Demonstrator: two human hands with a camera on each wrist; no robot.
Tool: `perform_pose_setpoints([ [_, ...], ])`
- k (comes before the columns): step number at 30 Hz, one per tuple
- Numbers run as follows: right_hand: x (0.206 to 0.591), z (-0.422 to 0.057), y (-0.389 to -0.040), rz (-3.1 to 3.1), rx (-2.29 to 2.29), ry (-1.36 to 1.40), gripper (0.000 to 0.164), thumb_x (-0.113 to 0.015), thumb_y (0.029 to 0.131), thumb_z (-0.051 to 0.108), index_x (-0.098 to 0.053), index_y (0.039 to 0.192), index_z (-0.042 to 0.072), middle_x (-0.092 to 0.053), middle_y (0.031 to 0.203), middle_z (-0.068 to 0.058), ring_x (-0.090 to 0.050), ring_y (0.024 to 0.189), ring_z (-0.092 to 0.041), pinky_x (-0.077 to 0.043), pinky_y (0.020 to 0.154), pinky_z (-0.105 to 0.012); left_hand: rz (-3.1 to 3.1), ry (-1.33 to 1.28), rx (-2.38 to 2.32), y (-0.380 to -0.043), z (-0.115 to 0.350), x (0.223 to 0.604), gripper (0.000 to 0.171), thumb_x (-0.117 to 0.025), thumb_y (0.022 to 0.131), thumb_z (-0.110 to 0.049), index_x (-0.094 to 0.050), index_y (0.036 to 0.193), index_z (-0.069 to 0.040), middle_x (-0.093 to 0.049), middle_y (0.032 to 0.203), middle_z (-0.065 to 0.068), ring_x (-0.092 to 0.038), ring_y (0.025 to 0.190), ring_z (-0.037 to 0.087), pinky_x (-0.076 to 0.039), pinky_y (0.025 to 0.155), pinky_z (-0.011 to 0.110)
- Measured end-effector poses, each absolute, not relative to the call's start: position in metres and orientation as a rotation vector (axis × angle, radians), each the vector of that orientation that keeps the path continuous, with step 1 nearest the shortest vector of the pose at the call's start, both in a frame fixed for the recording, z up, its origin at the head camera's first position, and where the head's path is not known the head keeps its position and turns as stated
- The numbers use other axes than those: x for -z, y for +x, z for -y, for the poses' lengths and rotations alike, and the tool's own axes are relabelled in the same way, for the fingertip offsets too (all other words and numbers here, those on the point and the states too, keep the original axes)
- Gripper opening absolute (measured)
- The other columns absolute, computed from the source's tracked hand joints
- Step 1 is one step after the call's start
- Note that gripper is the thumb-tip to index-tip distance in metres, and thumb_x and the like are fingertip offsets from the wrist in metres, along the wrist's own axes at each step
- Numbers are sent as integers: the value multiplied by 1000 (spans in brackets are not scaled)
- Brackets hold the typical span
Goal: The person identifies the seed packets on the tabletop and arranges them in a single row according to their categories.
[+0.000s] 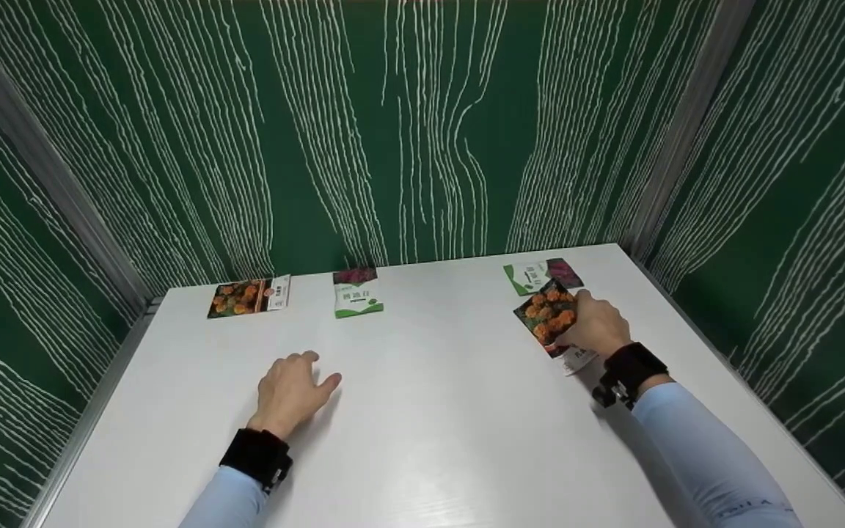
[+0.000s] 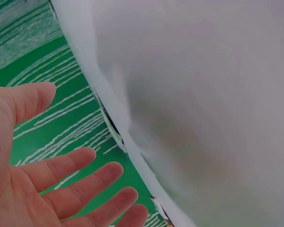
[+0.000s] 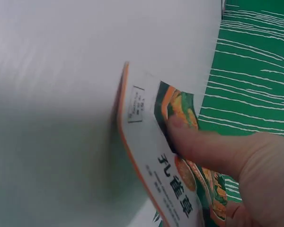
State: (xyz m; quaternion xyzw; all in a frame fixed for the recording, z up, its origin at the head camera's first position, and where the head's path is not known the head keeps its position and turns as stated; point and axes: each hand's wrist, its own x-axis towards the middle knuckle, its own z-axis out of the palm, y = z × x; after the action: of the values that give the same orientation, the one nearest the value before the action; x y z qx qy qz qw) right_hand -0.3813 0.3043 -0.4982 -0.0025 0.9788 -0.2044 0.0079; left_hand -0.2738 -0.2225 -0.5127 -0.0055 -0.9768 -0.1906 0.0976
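My right hand (image 1: 600, 326) pinches a seed packet (image 1: 549, 314) with a dark front full of orange flowers and a white end. In the right wrist view the thumb presses across the bent packet (image 3: 144, 127), its white panel with dark characters facing up. Just behind it lies a green-and-white packet (image 1: 529, 277) with purple flowers, partly overlapped in the head view. My left hand (image 1: 290, 392) is held over the left part of the table, fingers loosely spread and thumb out, holding nothing; the left wrist view shows the hand (image 2: 61, 196) with its fingers apart.
A white table (image 1: 430, 433) fills the space below both hands. Along its back edge lie another orange-flower packet (image 1: 243, 298) at left and a green-and-white packet (image 1: 357, 302) left of centre. Green walls (image 1: 320, 205) with pale wavy lines enclose the back and sides.
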Motion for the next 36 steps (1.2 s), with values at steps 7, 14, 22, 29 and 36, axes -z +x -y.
perform_pose_setpoints([
  [7,489,-299,-376,-3017,898,-75,75,-82,94,23,-49,153,-9,-73,122,-32,-71,113,-47,-56,83,-49,2885,-42,645,-273,212,510,58,-79,95,-46,-75,132,-1,-78,123,23,-74,111,44,-60,92,58],
  [14,478,-282,-367,-2865,1182,-153,74,-78,99,21,-45,160,-4,-75,125,-27,-73,107,-35,-51,77,-31,2879,-82,820,-272,198,504,56,-79,96,-46,-75,133,-3,-77,131,19,-72,123,41,-56,104,57],
  [22,465,-266,-362,-2734,1415,-118,88,-74,103,25,-24,171,-1,-59,152,-30,-63,125,-38,-47,89,-33,2822,-143,999,-273,184,499,53,-78,98,-43,-74,134,-4,-77,130,19,-72,121,41,-57,101,58],
  [29,460,-244,-360,-2503,1790,-127,69,-70,103,15,-41,165,3,-58,156,-23,-66,126,-27,-53,99,-30,2732,-185,1231,-276,164,493,58,-77,99,-41,-67,143,-4,-74,134,22,-70,123,44,-56,104,58],
  [36,457,-223,-354,-2346,1971,-128,67,-66,103,8,-39,163,-2,-70,133,-19,-72,96,-9,-57,86,-24,2670,-261,1431,-278,137,485,61,-75,101,-39,-61,148,-3,-70,140,25,-69,127,45,-56,108,56],
])
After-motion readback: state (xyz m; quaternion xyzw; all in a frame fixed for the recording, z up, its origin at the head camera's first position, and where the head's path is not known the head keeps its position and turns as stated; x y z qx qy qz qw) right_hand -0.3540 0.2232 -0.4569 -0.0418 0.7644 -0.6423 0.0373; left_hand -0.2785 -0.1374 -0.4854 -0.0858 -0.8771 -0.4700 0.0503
